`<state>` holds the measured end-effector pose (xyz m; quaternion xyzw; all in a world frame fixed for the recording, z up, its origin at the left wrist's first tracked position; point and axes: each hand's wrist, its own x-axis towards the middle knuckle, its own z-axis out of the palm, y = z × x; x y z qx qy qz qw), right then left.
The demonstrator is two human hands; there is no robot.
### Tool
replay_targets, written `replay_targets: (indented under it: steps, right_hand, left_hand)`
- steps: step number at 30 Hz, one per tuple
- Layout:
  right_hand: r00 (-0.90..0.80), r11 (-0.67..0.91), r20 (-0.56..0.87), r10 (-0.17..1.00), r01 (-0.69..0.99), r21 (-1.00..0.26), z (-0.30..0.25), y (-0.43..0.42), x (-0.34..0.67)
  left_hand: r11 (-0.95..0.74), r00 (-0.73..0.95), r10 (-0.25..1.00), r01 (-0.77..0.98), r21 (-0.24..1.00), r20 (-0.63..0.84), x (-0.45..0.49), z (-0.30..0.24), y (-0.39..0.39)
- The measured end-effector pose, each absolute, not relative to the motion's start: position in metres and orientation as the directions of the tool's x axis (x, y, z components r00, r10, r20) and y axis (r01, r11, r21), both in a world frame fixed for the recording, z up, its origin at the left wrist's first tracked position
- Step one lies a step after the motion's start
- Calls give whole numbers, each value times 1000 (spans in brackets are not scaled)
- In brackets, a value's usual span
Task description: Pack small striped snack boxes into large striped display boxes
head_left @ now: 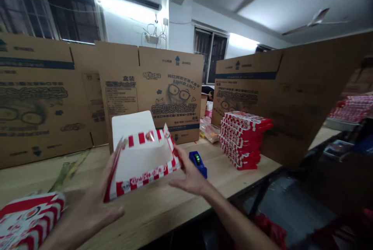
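Note:
Between my two hands is a red-and-white striped paper box, tilted above the table, with its white inside showing and a white flap standing at the back. My left hand, smeared by motion, has its fingers along the box's left wall and its thumb apart. On the other side, my right hand presses its fingers to the right wall, thumb also apart from it. Just beyond the right hand sits a blue tape dispenser with a green roll. A stack of flat striped box blanks lies at lower left.
Flattened striped boxes are piled at the table's right. Big printed cardboard cartons stand along the back, and another carton is at the right. A clear plastic bag lies between them. The wooden table ends at front right.

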<state>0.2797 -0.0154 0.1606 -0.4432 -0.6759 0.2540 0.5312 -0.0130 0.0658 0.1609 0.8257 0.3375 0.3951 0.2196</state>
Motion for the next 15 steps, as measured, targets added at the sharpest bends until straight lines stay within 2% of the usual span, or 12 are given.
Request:
replay_targets:
  steps: [1,4,6,9,12,15]
  right_hand:
    - [-9,473,489,872,270,-839,131,-9,275]
    - [190,394,432,882,208,-895,61,0,260]
    - [295,356,407,865,213,-910,35,-4,252]
    - [297,336,399,868,240,-911,22,-13,248]
    - [290,276,343,894,246,-929,14,-19,247]
    - [282,203,245,928,170,-964,2,-23,246]
  left_hand:
    - [-674,468,732,392,626,495,-6,138,68]
    - [-728,410,685,397,558,602,14,82,63]
    - [-756,400,649,442,484,648,22,59,54]
    - [-749,356,631,509,423,689,23,37,38]
    - [-715,304,662,530,455,685,13,10,25]
    - [-653,273,746,480,586,608,3,-20,17]
